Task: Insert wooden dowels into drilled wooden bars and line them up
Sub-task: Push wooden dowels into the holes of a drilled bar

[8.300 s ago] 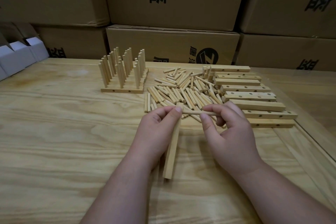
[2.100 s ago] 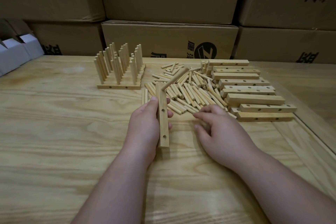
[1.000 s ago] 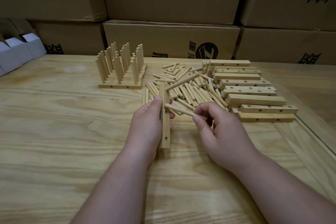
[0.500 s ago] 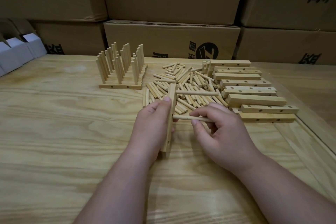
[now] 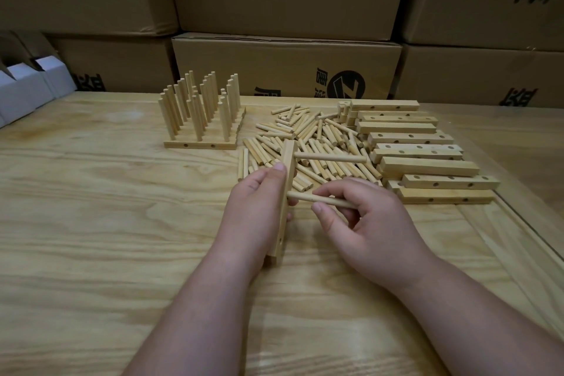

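Observation:
My left hand (image 5: 254, 207) grips a drilled wooden bar (image 5: 288, 159) on its side, its length running away from me. One dowel (image 5: 331, 157) sticks out of the bar's far hole, pointing right. My right hand (image 5: 366, 220) pinches a second dowel (image 5: 308, 198) whose left end meets the bar's middle hole. A loose pile of dowels (image 5: 317, 137) lies on the table beyond my hands. Several drilled bars (image 5: 418, 146) are stacked to the pile's right. Finished bars with upright dowels (image 5: 201, 113) stand lined up at the back left.
The wooden table (image 5: 91, 223) ends in a raised edge strip (image 5: 518, 235) on the right. Stacked cardboard boxes (image 5: 283, 67) form a wall behind the table. Small white boxes (image 5: 27, 82) sit at the far left.
My left hand has turned the bar onto its side with one dowel in its far hole. My right hand has picked a second dowel from the pile and brought it to the middle hole.

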{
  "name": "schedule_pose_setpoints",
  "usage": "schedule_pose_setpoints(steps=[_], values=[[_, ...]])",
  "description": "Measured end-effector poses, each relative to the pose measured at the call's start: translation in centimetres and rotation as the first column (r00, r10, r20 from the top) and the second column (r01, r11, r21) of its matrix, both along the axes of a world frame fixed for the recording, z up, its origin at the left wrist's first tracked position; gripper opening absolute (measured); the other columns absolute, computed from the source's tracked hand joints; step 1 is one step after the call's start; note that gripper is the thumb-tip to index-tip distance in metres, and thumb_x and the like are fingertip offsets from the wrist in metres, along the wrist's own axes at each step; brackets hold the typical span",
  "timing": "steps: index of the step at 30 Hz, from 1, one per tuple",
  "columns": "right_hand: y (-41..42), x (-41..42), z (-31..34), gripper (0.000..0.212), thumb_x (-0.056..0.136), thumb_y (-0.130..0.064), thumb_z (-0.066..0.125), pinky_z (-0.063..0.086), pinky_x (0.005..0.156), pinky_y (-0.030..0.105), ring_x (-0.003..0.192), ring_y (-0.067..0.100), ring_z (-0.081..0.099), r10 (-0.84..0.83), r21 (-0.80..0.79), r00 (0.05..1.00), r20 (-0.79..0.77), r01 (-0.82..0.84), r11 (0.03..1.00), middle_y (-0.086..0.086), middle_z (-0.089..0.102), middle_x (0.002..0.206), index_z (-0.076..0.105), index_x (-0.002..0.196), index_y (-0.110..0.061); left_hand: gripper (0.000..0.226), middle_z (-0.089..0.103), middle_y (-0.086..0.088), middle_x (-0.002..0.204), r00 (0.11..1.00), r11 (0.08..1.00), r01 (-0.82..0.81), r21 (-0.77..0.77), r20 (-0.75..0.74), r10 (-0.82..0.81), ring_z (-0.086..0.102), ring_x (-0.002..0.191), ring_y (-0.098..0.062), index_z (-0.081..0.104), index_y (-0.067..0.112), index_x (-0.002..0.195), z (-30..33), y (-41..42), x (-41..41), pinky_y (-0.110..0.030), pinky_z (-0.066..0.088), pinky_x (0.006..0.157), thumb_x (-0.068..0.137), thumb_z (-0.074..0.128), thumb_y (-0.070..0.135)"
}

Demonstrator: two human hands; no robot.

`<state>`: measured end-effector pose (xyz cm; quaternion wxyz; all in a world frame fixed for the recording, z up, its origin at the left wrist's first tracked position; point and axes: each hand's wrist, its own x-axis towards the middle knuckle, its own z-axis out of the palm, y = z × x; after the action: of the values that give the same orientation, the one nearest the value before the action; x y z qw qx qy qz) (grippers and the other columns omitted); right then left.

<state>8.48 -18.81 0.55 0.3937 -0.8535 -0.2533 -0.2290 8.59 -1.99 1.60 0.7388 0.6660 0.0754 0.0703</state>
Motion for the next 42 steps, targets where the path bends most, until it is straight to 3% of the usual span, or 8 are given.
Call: schedule_pose_setpoints(steps=[5, 8, 12, 16, 23, 32, 37, 42], values=[[0.0, -0.1, 0.2, 0.012, 0.088, -0.025, 0.073, 0.042, 0.061, 0.016, 0.065, 0.004, 0.054, 0.006, 0.009, 1.000, 0.004, -0.006, 1.000, -0.022, 0.059, 0.077, 0.074, 0.100, -0.026, 0.035, 0.071, -0.002, 0.070, 0.999, 0.996, 0.045, -0.081, -0.009, -0.046, 0.067, 0.059, -0.010, 0.074, 0.015, 0.095, 0.0, -0.1, 0.1, -0.020, 0.053, 0.053, 0.105, 0.050, 0.038], [0.1, -0.2, 0.4, 0.012, 0.088, -0.020, 0.072, 0.047, 0.068, 0.014, 0.077, -0.004, 0.062, 0.035, 0.050, 0.999, -0.003, -0.035, 0.998, -0.024, 0.069, 0.093, 0.076, 0.099, -0.023, 0.039, 0.079, -0.007, 0.088, 0.988, 0.947, 0.132, -0.291, -0.036, -0.149, 0.077, 0.079, -0.020, 0.071, 0.010, 0.101, 0.3, -0.5, 0.0, -0.025, 0.060, 0.062, 0.109, 0.042, 0.035], [-0.1, -0.1, 0.4, 0.013, 0.090, -0.016, 0.072, 0.044, 0.068, 0.012, 0.078, -0.009, 0.061, 0.038, 0.033, 0.999, -0.004, -0.038, 0.999, -0.021, 0.073, 0.104, 0.078, 0.100, -0.021, 0.038, 0.079, -0.013, 0.100, 0.974, 0.911, 0.205, -0.359, -0.017, -0.226, 0.078, 0.086, -0.026, 0.059, 0.007, 0.117, 0.3, -0.7, 0.0, -0.030, 0.062, 0.066, 0.111, 0.034, 0.035], [0.1, -0.1, 0.3, 0.020, 0.091, -0.016, 0.071, 0.055, 0.079, 0.019, 0.102, -0.001, 0.066, 0.049, 0.042, 0.998, -0.040, -0.047, 0.998, -0.025, 0.072, 0.105, 0.077, 0.103, -0.031, 0.037, 0.079, -0.013, 0.093, 0.976, 0.917, 0.194, -0.349, -0.029, -0.218, 0.078, 0.079, -0.026, 0.059, 0.007, 0.117, 0.1, -0.6, 0.2, -0.032, 0.063, 0.065, 0.110, 0.037, 0.035], [0.2, -0.1, 0.2, 0.023, 0.092, -0.009, 0.069, 0.055, 0.083, 0.013, 0.098, -0.009, 0.067, 0.125, 0.164, 0.978, -0.169, -0.097, 0.982, -0.022, 0.072, 0.107, 0.078, 0.108, -0.022, 0.037, 0.079, -0.009, 0.093, 0.974, 0.943, 0.208, -0.260, -0.034, -0.225, 0.078, 0.085, -0.024, 0.063, 0.013, 0.115, -0.5, -0.5, 0.4, -0.033, 0.063, 0.068, 0.109, 0.037, 0.038], [0.4, -0.6, 1.3, 0.011, 0.089, -0.024, 0.071, 0.049, 0.068, 0.008, 0.085, -0.011, 0.064, -0.046, -0.072, 0.996, -0.074, 0.041, 0.997, -0.040, 0.059, 0.075, 0.079, 0.093, -0.029, 0.027, 0.075, 0.006, 0.078, 0.974, 0.968, 0.224, -0.109, 0.012, -0.224, 0.077, 0.076, -0.016, 0.060, 0.014, 0.111, -1.1, -1.1, 0.5, -0.025, 0.059, 0.064, 0.109, 0.040, 0.033], [0.6, -0.7, 0.9, 0.020, 0.091, -0.014, 0.070, 0.049, 0.071, 0.003, 0.086, -0.016, 0.066, 0.060, 0.113, 0.971, -0.232, -0.034, 0.993, -0.043, 0.066, 0.092, 0.075, 0.090, -0.034, 0.033, 0.078, -0.001, 0.082, 0.976, 0.960, 0.215, -0.181, -0.005, -0.219, 0.078, 0.082, -0.024, 0.061, 0.013, 0.112, -0.9, -0.8, 0.4, -0.028, 0.061, 0.063, 0.110, 0.038, 0.035], [0.8, -0.6, 0.7, 0.019, 0.093, -0.006, 0.066, 0.052, 0.073, 0.006, 0.091, -0.011, 0.068, 0.166, 0.273, 0.934, -0.315, -0.078, 0.959, -0.033, 0.069, 0.102, 0.076, 0.095, -0.022, 0.035, 0.078, -0.012, 0.091, 0.971, 0.940, 0.224, -0.258, -0.025, -0.238, 0.078, 0.086, -0.029, 0.062, 0.010, 0.114, -0.7, -0.5, 0.3, -0.031, 0.062, 0.064, 0.109, 0.039, 0.037]])
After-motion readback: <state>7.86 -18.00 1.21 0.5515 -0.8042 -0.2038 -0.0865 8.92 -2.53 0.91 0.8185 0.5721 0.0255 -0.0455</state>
